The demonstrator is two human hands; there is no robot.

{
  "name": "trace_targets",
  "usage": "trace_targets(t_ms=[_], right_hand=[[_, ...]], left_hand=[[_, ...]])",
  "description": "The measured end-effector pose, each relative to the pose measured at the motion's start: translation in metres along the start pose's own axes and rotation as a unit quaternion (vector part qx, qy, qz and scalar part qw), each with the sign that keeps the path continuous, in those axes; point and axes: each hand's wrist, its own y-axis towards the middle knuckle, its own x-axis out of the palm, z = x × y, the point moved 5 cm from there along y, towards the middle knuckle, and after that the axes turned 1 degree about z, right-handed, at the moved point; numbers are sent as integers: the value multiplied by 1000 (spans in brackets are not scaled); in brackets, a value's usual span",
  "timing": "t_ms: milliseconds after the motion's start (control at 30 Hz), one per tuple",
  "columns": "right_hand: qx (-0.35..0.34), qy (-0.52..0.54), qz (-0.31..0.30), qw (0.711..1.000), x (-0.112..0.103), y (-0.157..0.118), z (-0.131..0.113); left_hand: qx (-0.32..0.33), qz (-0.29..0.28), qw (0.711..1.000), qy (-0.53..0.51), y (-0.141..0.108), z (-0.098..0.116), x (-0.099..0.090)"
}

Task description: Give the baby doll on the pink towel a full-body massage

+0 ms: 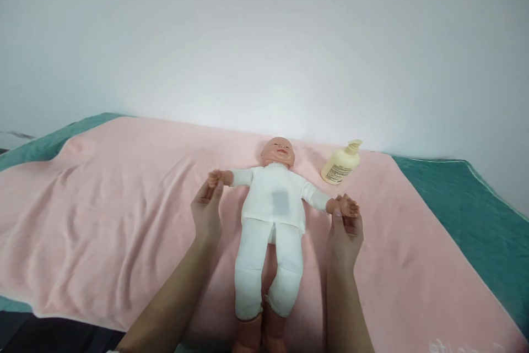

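A baby doll (264, 204) with a white cloth body lies on its back on a pink blanket (136, 193), head toward the wall and arms spread wide. My left hand (207, 211) is closed around the doll's hand on the left side. On the other side, my right hand (346, 232) grips the doll's other hand, thumb on top near the wrist. A grey square patch shows on the doll's chest. The doll's feet run down to the bottom edge of the view.
A pale yellow pump bottle (341, 164) stands on the blanket, right of the doll's head. A green cover (467, 204) shows under the blanket on both sides. Behind it rises a white wall (264, 44). Something dark lies at the lower left.
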Motion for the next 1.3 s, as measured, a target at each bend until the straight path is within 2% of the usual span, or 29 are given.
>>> trace_targets(t_ms=[67,167,233,300,400,533,633,767,833,900,967,1033,1100,1167,1300], right_hand=[[71,48,24,996,-13,11,15],[162,110,65,979,-29,22,37],[188,130,87,970,-34,25,46],[194,138,92,967,-35,27,49],[193,148,96,965,-34,26,50],[161,121,73,977,-31,21,41],[98,57,50,992,-22,14,24],[-16,-17,23,999,-2,-3,-3],[-67,-55,-11,996,10,-14,-10],[-119,-127,-63,983,21,-24,-13],[-198,-208,-129,949,31,-33,-14],[-295,-250,-200,900,40,-42,-15],[-371,-261,-250,855,47,-48,-16],[-407,-270,-275,828,51,-50,-17],[-418,-280,-299,811,56,-50,-18]], left_hand=[[-58,53,995,-68,11,-10,-11],[-184,81,968,-148,24,-33,-22],[-238,99,947,-190,29,-45,-28],[-252,115,936,-216,32,-51,-31],[-235,108,942,-214,33,-50,-30],[-171,51,970,-164,28,-34,-19],[-83,19,991,-106,16,-16,-8],[28,-91,995,32,-12,0,13],[116,-166,970,133,-25,3,23],[253,-249,907,225,-37,6,33],[375,-313,826,282,-48,7,41],[432,-339,774,315,-53,7,45],[453,-345,751,336,-54,9,48],[464,-349,738,345,-56,11,50],[477,-345,730,348,-60,12,51]])
